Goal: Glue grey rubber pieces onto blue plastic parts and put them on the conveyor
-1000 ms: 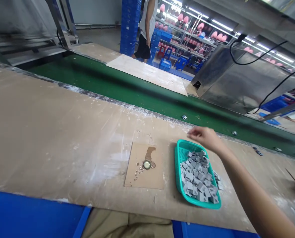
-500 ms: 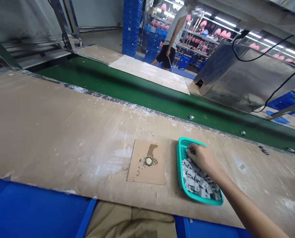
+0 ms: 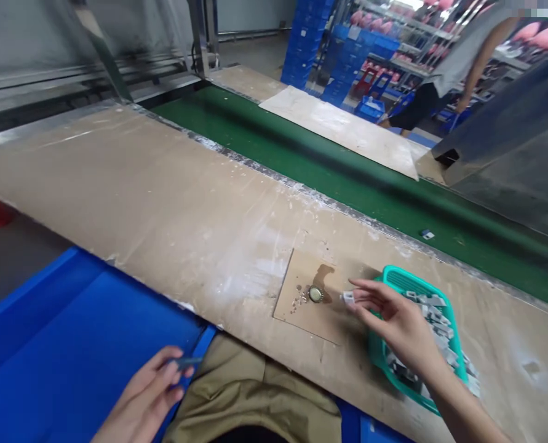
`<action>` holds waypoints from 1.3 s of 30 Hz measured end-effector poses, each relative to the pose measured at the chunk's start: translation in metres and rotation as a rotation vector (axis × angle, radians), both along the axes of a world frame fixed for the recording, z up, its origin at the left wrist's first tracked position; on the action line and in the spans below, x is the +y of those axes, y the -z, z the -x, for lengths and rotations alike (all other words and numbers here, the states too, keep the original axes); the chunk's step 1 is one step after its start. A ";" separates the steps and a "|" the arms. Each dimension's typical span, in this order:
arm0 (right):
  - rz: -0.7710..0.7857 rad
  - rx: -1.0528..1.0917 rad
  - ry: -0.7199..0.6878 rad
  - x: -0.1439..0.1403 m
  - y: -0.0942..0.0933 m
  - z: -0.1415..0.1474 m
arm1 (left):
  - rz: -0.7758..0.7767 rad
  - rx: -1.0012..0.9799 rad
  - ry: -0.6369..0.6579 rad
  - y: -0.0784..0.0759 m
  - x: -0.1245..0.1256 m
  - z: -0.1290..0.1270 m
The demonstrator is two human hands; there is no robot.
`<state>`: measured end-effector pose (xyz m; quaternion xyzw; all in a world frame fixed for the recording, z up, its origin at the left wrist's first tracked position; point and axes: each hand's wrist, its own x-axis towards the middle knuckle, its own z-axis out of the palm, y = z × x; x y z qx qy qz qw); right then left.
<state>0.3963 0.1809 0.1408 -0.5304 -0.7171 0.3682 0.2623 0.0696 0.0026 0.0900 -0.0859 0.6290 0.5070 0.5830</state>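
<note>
grey piece (image 3: 348,298) in right hand (image 3: 396,320), tray (image 3: 396,278) half hidden

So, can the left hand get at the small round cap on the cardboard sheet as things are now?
Probably yes, with a stretch. The left hand is low by the blue bin, pinching a thin dark object. The cap lies open on the cardboard sheet; only the right hand is near it.

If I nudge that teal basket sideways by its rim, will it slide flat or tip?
The teal basket looks shallow and wide, so it would probably slide rather than tip. Its thin mesh plastic likely flexes. The small grey pieces piled inside, some beyond the rim, could spill.
</note>
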 end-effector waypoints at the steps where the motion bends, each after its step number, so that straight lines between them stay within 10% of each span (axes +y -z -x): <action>1: -0.082 -0.088 -0.048 -0.002 0.002 0.007 | -0.086 -0.035 0.017 -0.004 0.008 -0.009; 7: -0.327 -0.310 -0.259 0.002 0.014 0.029 | -0.437 -0.393 0.161 -0.013 0.035 -0.052; 16: -0.310 -0.337 -0.299 0.006 0.023 0.028 | -0.490 -0.585 0.353 -0.006 0.039 -0.062; 29: 0.344 0.272 0.095 -0.043 -0.025 0.052 | -0.577 -0.091 0.228 -0.023 0.082 -0.125; 39: 0.345 0.235 0.034 -0.044 -0.021 0.055 | -0.675 0.144 0.185 -0.023 0.078 -0.135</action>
